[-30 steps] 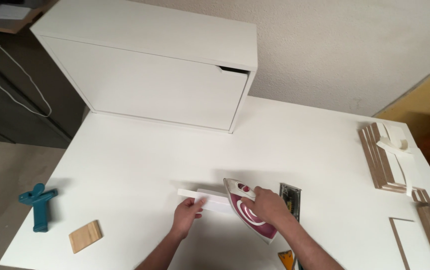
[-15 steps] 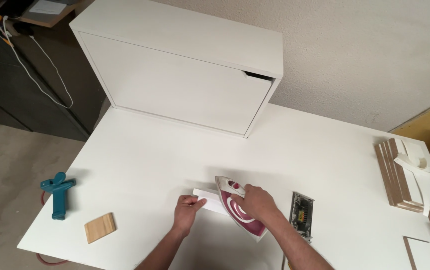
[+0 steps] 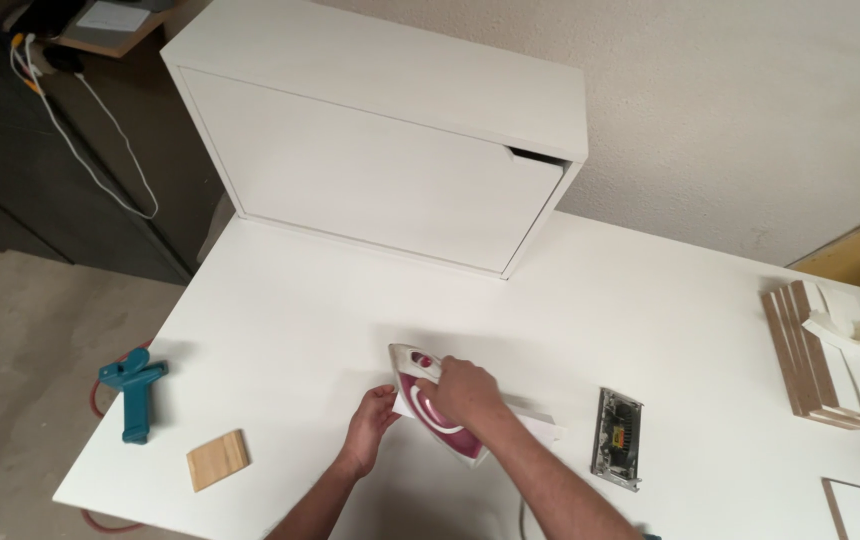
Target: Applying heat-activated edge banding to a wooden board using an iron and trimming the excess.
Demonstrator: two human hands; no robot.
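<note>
My right hand (image 3: pixel 465 392) hides the handle of the iron (image 3: pixel 437 415) while grasping it; my left hand (image 3: pixel 372 425), fingers half open, presses the white strip (image 3: pixel 535 422).

A white-and-magenta clothes iron (image 3: pixel 435 400) sits on a white strip (image 3: pixel 535 420) on the plain white table (image 3: pixel 650 290). The glue gun (image 3: pixel 133 392) is teal, the small wood block (image 3: pixel 218 459) pale tan, and the cabinet (image 3: pixel 370 150) white.

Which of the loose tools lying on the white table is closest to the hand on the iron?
The grey metal tool, just right of the right hand; the teal glue gun lies far left.
</note>
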